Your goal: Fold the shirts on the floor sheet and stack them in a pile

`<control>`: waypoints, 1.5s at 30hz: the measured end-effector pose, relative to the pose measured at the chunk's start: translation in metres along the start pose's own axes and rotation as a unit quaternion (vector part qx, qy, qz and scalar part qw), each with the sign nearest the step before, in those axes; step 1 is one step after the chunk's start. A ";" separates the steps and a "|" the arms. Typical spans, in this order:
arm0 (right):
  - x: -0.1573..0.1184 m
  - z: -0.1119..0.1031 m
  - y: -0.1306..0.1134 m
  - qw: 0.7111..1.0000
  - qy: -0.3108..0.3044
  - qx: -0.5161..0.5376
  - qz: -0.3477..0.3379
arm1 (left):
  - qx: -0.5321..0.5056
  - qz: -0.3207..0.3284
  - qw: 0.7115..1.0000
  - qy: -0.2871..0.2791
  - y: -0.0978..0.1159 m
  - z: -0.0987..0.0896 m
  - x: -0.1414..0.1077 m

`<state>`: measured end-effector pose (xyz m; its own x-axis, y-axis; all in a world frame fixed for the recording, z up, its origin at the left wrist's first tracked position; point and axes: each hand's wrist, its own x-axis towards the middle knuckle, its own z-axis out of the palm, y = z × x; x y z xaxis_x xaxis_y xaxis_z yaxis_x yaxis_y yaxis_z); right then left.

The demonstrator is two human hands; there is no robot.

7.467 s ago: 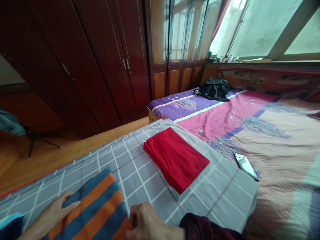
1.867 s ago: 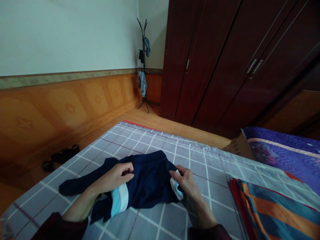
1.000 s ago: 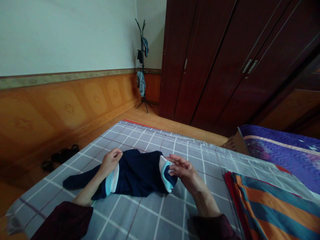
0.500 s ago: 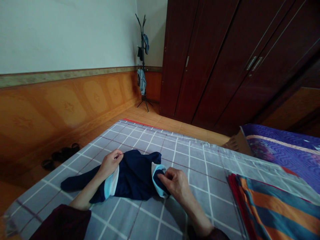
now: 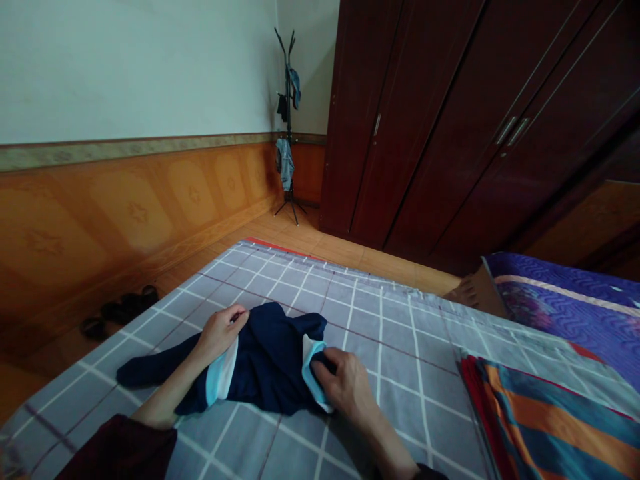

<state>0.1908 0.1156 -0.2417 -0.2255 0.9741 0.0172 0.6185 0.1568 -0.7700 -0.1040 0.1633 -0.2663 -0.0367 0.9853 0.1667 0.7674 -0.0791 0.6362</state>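
A dark blue garment [image 5: 270, 360] with white and light blue bands lies bunched on the grey checked bedspread [image 5: 395, 393]. My left hand [image 5: 223, 333] pinches its upper left edge, and a dark sleeve stretches out to the left beneath my forearm. At the garment's right end, my right hand [image 5: 345, 383] has thumb and fingers closed on the dark cloth inside the light blue and white band. The fingertips of my right hand are partly hidden in the fabric.
Folded cloth with orange and teal stripes [image 5: 565, 413] lies at the right. Beyond the bed stand a coat rack [image 5: 289, 127] and a dark red wardrobe [image 5: 425, 120]. A purple quilted surface [image 5: 565, 300] is at the far right; dark shoes [image 5: 123, 310] are on the floor at left.
My right hand has moved slightly down and pushed further round the cloth at the banded end. The garment's right side has shifted and creased a little. My left hand stays nearly in place.
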 end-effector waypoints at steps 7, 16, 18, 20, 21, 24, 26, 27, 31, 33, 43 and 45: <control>0.023 -0.044 0.046 0.811 0.174 0.533 0.164 | 0.014 0.005 0.999 -0.035 0.015 -0.006 -0.005; 0.024 -0.074 0.080 0.812 0.222 0.506 0.188 | 0.077 0.003 0.997 -0.016 0.005 0.003 -0.005; 0.024 -0.071 0.080 0.884 0.251 0.367 0.145 | 0.083 0.007 0.996 -0.019 0.004 0.003 -0.005; 0.024 -0.066 0.080 0.938 0.284 0.192 0.054 | 0.090 0.011 0.996 -0.021 0.005 0.003 -0.005; 0.025 -0.063 0.079 0.951 0.287 0.117 0.001 | 0.095 0.012 0.995 -0.025 0.005 0.003 -0.005; 0.025 -0.053 0.076 0.971 0.219 0.012 -0.100 | 0.108 0.007 0.994 -0.029 0.005 0.003 -0.005; 0.024 -0.048 0.072 0.982 0.161 0.008 -0.098 | 0.105 0.005 0.994 -0.027 0.005 0.003 -0.005; 0.024 -0.047 0.069 0.986 0.147 0.011 -0.083 | 0.100 0.004 0.995 -0.025 0.005 0.003 -0.005; 0.021 -0.048 0.058 0.989 0.148 -0.014 0.020 | 0.078 -0.004 0.997 -0.017 0.004 0.003 -0.005; 0.021 -0.050 0.053 0.990 0.119 -0.045 0.052 | 0.081 -0.003 0.997 -0.010 0.004 0.003 -0.006; 0.018 -0.055 0.050 0.985 0.108 0.128 0.048 | 0.145 0.009 0.988 -0.046 0.013 0.000 -0.006; 0.017 -0.055 0.047 0.961 0.121 0.237 0.068 | 0.136 0.008 0.990 -0.043 0.016 -0.002 -0.007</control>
<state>0.2579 0.1487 -0.2426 0.0512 0.9987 -0.0008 0.2038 -0.0112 -0.9790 -0.0928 0.1545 -0.2564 0.0229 0.9944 0.1030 0.9119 -0.0630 0.4055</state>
